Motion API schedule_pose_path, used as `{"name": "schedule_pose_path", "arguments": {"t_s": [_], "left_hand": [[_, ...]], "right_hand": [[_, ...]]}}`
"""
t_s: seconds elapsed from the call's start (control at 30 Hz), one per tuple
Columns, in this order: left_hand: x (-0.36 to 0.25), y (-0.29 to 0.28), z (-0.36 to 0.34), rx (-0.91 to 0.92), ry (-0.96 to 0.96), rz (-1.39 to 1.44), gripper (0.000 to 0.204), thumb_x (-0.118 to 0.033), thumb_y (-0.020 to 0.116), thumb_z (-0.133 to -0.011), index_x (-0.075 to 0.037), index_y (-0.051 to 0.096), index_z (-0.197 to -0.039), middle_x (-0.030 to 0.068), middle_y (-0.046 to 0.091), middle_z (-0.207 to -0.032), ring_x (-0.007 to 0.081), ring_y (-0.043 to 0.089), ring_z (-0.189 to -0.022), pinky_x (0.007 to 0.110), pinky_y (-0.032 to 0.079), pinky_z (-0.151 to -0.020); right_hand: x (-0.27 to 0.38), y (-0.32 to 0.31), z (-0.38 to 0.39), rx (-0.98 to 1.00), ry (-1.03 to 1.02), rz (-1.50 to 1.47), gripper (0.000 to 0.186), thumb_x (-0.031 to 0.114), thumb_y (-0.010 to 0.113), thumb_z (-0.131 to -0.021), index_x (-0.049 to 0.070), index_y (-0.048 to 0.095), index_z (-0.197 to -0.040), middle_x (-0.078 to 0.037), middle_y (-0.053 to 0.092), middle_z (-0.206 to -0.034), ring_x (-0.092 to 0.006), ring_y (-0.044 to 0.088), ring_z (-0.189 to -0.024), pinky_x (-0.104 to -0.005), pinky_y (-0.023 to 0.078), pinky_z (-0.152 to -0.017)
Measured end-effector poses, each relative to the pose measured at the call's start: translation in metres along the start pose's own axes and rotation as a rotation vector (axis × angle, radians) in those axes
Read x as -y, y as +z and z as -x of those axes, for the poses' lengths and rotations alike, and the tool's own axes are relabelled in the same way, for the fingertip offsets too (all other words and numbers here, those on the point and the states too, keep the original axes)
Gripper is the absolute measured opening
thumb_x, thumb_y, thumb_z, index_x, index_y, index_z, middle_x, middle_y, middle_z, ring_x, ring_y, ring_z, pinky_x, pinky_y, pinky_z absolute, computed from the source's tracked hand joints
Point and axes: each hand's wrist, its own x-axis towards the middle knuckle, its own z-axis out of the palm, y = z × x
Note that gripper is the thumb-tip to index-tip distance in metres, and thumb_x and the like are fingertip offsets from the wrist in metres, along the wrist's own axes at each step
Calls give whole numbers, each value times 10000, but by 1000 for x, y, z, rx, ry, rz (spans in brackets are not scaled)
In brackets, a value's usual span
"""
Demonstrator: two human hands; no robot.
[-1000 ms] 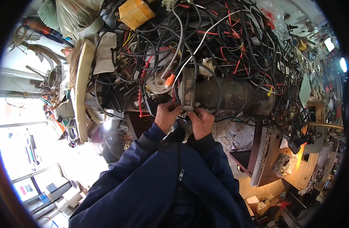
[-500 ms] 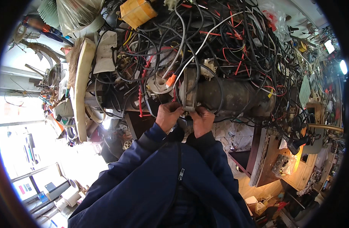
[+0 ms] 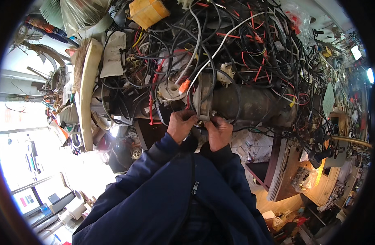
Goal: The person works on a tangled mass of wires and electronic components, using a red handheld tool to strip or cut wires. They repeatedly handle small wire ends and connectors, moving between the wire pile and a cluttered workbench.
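A large dark cylindrical motor-like body (image 3: pixel 253 104) lies on the cluttered bench, with a greyish flange (image 3: pixel 203 98) at its left end. Both hands meet at the flange's near lower edge. My left hand (image 3: pixel 180 126) is closed, its thumb and fingertips pinched together left of the edge. On the other side my right hand (image 3: pixel 219 132) has its fingers curled in a pinch. Whatever lies between the fingertips is too small or hidden to name. Just beyond the hands, an orange connector (image 3: pixel 184 86) rests near a pale round part (image 3: pixel 170 90).
Tangled black, red and white cables (image 3: pixel 244 49) cover the bench's far side. A yellow box (image 3: pixel 148 13) stands at the back. To the left are a long cream-coloured slab (image 3: pixel 90 98) and a paper sheet (image 3: pixel 113 55). A wooden cabinet (image 3: pixel 287 167) stands at right.
My right hand has shifted very slightly to the right and nearer to me. My left hand stays in its pinch at the flange edge.
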Motion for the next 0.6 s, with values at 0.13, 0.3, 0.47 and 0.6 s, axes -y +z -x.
{"name": "schedule_pose_path", "arguments": {"t_s": [0.13, 0.3, 0.47, 0.6], "left_hand": [[2, 0, 1, 0, -57, 49, 149, -81, 630, -843, 67, 649, -849, 28, 624, -693, 65, 539, -651, 248, 443, -583], [5, 2, -1, 18, -27, 93, 121, -59, 633, -853, 60, 648, -853, 27, 627, -708, 60, 531, -656, 239, 438, -587], [5, 3, 3, 16, -48, 119, 126, -63, 643, -854, 62, 648, -862, 29, 631, -726, 56, 527, -669, 238, 437, -596], [4, 2, 3, 16, -49, 137, 137, -63, 645, -855, 71, 647, -880, 34, 639, -739, 60, 528, -674, 240, 439, -604]], "right_hand": [[-13, -1, -4, 6, -41, -22, 119, -11, 616, -758, -82, 661, -841, -46, 648, -724, -84, 546, -668, -260, 448, -609], [-16, 1, -8, -17, -71, -4, 113, -9, 605, -766, -81, 657, -836, -44, 640, -705, -80, 534, -650, -263, 438, -587], [-16, 1, -5, -27, -94, -27, 122, -7, 605, -767, -89, 657, -841, -46, 638, -704, -82, 538, -652, -262, 440, -591], [-8, 1, -4, -9, -59, 25, 125, -6, 610, -768, -88, 662, -847, -49, 645, -711, -87, 545, -655, -263, 447, -606]]}}
